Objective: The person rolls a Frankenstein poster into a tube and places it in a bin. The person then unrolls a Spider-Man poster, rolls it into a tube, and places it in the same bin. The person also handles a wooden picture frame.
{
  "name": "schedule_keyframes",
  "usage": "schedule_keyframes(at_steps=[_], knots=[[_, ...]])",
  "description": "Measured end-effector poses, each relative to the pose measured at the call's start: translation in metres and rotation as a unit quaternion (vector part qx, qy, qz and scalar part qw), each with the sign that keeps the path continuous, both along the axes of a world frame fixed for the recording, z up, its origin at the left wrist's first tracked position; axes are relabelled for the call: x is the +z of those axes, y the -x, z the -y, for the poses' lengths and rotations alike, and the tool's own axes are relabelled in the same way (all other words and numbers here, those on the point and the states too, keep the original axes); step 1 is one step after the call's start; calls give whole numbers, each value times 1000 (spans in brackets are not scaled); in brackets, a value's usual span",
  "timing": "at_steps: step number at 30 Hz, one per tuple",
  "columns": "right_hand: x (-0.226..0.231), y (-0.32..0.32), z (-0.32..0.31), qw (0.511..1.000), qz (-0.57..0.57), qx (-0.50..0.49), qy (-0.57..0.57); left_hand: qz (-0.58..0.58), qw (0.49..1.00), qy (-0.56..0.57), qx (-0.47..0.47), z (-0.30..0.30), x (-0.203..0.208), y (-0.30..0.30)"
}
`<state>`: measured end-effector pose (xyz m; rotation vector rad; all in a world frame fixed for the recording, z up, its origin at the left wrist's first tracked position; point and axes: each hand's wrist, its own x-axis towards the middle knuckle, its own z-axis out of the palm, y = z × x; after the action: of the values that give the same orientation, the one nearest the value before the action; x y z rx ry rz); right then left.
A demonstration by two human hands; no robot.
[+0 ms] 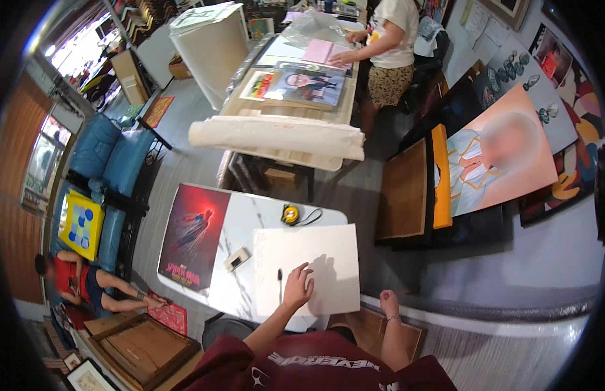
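My left hand [298, 287] is over a white board [335, 251] on the table, its fingers apart and nothing in them. The hand's shadow falls on the board to its right. Just left of the hand lies a black pen [280, 277]. Past the board's right edge, beside the table, my right hand [389, 302] hangs with its fingers curled in; no object shows in it. Behind the board sits a yellow tape measure [290, 215] with a black strap. A small beige box-like thing [236, 259] lies left of the board. Further left is a red poster [193, 238].
A white marble-patterned table [240, 218] carries these things. Beyond it, a workbench [244, 107] bears a long cream roll [276, 138] and pictures. A person [387, 45] works there. Framed pictures [491, 156] lean at right. Another person [87, 283] sits near the blue sofa [123, 156].
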<state>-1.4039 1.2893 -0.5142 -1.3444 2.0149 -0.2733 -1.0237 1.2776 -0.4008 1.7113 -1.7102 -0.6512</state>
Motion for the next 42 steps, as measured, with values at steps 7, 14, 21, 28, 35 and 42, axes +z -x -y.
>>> schedule_keyframes(at_steps=[7,14,21,28,35,42], knots=[[-5,-45,-178,995,-21,51,-82,8,996,-52,69,-212,7,-116],[-43,-29,-218,981,125,31,-142,-1,952,-144,271,-364,0,-179],[-9,-46,-139,980,158,19,-116,-130,859,-232,438,-415,-36,-154],[-28,-94,-67,990,78,116,35,-226,813,-371,387,-471,-46,-102],[50,-196,-58,968,90,233,11,-238,786,-351,449,-525,-25,-93],[36,-252,-52,958,122,259,27,-168,805,-331,464,-483,-12,-144]])
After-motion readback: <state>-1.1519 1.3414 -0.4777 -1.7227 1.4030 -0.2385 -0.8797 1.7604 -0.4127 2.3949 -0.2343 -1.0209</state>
